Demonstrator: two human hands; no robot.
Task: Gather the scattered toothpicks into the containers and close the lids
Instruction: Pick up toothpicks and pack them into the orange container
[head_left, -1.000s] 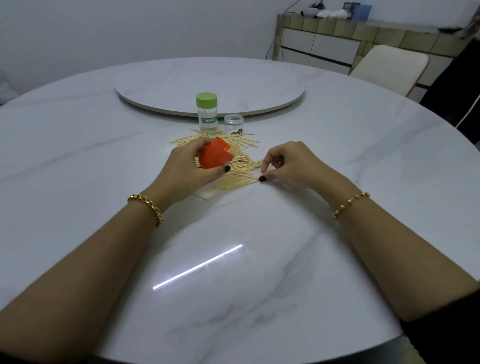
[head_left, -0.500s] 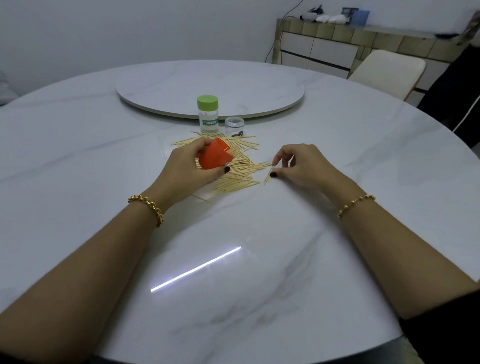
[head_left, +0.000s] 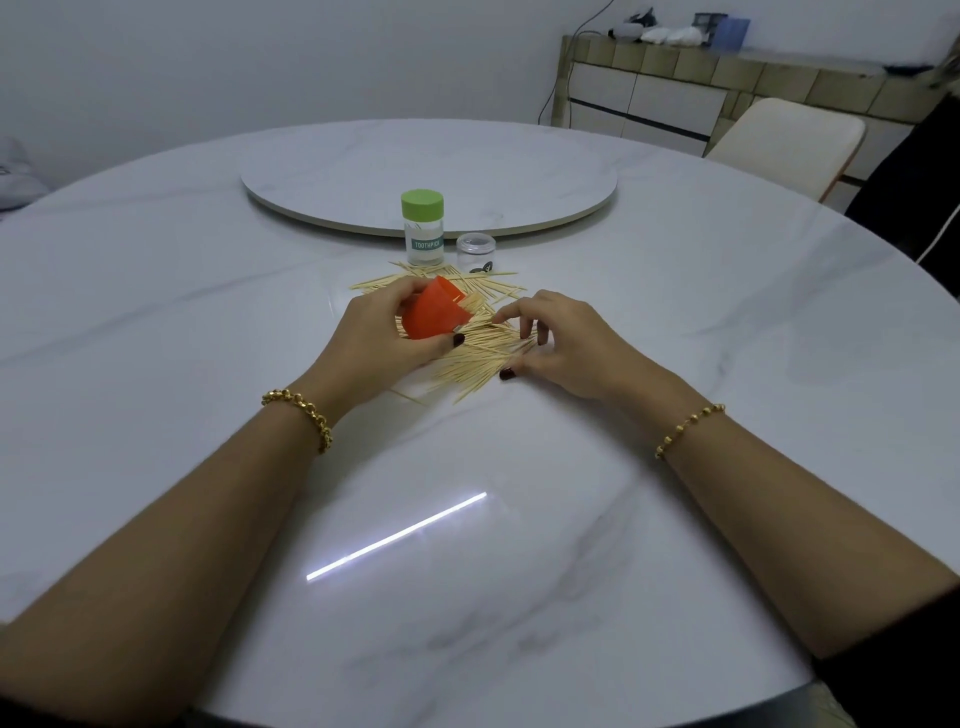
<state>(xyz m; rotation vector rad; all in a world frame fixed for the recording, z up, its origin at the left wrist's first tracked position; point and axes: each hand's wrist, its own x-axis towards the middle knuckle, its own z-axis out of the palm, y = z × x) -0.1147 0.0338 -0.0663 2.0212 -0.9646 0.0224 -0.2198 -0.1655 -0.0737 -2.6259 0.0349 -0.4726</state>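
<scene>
Gripping an orange container (head_left: 434, 316), tilted over scattered toothpicks (head_left: 480, 358), left hand (head_left: 374, 340).

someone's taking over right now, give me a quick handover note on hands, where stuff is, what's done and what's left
Left hand: holds the orange container, tilted on its side over the pile.
Right hand: open, fingers spread on the right edge of the toothpicks; whether it has pinched any is unclear.
Green-lidded container: upright behind the pile, lid on.
Small clear jar: to its right, no lid visible.
Done: little that shows; most toothpicks lie scattered on the table.
Left: gather them into the containers and close the lids.
</scene>
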